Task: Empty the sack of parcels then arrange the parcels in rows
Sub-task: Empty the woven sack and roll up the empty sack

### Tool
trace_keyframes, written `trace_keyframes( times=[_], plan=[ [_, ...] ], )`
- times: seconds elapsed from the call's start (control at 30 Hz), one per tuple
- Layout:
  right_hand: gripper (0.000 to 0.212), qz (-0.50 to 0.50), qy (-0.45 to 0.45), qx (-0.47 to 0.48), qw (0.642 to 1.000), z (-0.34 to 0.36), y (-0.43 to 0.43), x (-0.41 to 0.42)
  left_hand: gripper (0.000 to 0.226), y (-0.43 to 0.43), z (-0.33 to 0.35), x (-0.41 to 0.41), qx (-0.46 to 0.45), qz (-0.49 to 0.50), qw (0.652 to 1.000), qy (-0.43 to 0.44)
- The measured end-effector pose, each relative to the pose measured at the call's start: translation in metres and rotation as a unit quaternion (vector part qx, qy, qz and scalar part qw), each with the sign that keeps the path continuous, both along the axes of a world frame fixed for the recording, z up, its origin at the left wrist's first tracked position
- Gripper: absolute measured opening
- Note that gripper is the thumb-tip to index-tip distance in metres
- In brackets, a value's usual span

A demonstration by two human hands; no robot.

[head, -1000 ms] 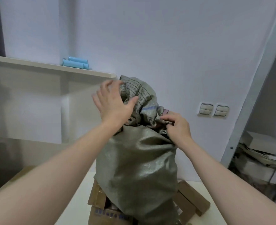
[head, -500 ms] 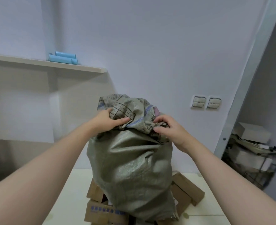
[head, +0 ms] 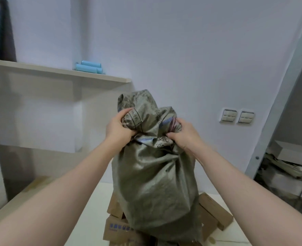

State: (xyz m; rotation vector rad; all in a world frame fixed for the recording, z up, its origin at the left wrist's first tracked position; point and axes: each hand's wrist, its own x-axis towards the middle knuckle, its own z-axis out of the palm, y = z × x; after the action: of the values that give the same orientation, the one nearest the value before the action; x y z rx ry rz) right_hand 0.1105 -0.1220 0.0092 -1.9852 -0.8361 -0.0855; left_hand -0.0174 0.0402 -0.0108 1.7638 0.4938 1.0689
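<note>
A grey-green woven sack (head: 153,183) stands upright in the middle of the view, its bunched upper end caught between both hands. The left hand (head: 118,128) curls round the gathered cloth on the left side, and the right hand (head: 182,135) grips the folds on the right, fingers dug into the creases (a bit of pink and blue shows in the folds there). Below the hands the sack bulges full and wide, its lower end sitting among brown cardboard parcels (head: 118,229) piled on a pale table (head: 93,201), some at its left, some at its right. Behind, a shelf (head: 58,71) carries blue rolls (head: 89,66), and two wall switches (head: 237,115) sit further right
</note>
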Motion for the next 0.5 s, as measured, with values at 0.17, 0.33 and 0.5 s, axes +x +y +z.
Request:
trace_keyframes(
  times=[0.17,0.33,0.5],
  plan=[
    [0.038,-0.018,-0.123,0.071,0.99,0.041,-0.01,0.004,0.077,-0.015,0.04,0.015,0.093,0.055,0.984,-0.14],
    [0.044,-0.079,-0.112,0.017,0.99,0.02,-0.018,0.029,0.085,-0.028,0.02,0.021,0.11,0.096,0.986,-0.087],
    [0.051,-0.065,-0.007,0.063,0.996,0.0,-0.015,0.027,0.085,-0.045,0.006,0.022,0.094,0.114,0.986,-0.072]
  ],
)
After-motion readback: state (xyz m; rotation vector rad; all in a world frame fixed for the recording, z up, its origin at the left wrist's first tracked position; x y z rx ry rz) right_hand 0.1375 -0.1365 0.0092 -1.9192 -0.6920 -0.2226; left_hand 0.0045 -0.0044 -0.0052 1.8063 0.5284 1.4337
